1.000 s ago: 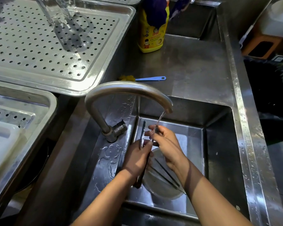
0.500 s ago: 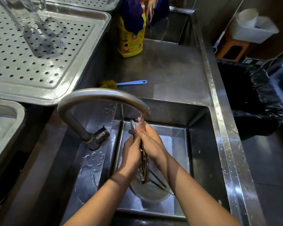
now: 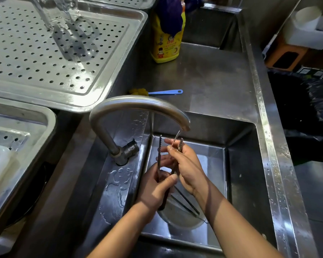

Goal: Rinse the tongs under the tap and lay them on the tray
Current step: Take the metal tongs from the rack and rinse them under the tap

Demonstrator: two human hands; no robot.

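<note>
Again the tongs (image 3: 159, 153) are opened for more rinsing.
They are gripped by left hand (image 3: 153, 192) and right hand (image 3: 188, 170) at six o'clock.

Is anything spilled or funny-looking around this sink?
Nothing looks broken. Water lies in puddles on the steel ledge beside the tap, and a purple cloth is draped over the top of the yellow bottle.

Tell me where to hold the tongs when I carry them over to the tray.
Take the tongs by the joined handle end, from below on your side, where the left grip wraps them. The toothed tips stand apart upward under the tap, so low down one grip closes both arms.
</note>
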